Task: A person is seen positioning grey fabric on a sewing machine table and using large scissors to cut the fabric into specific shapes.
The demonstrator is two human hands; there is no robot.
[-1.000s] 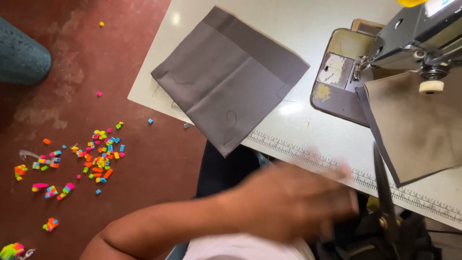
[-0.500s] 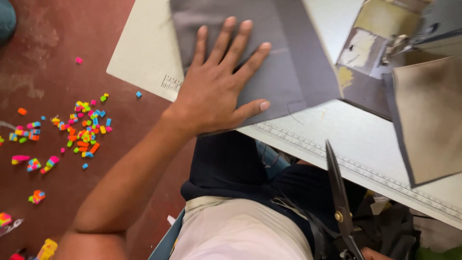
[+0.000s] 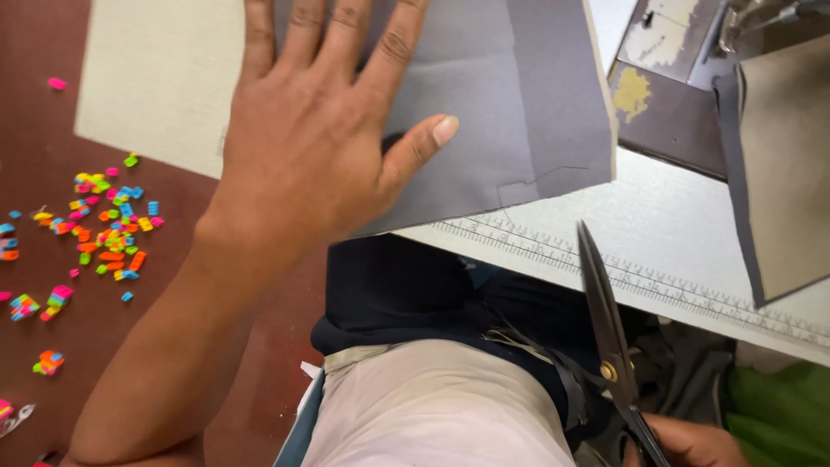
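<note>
Left hand [image 3: 316,130]: fingers spread, flat on grey fabric [image 3: 519,112] at counter [image 3: 156,78] edge. Right hand [image 3: 692,441]: wrapped around black scissors [image 3: 609,337], blades closed, pointing up.

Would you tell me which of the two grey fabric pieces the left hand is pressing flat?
The left hand presses the grey piece lying flat on the white table; the other grey piece lies under the sewing machine, untouched.

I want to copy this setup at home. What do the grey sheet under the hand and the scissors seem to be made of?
Grey sheet: most likely woven cloth, matte, with soft fold creases and a cut notch at its edge. Scissors: blades look like dark, dull metal with a brass-coloured pivot screw; the handles are mostly out of view.
</note>
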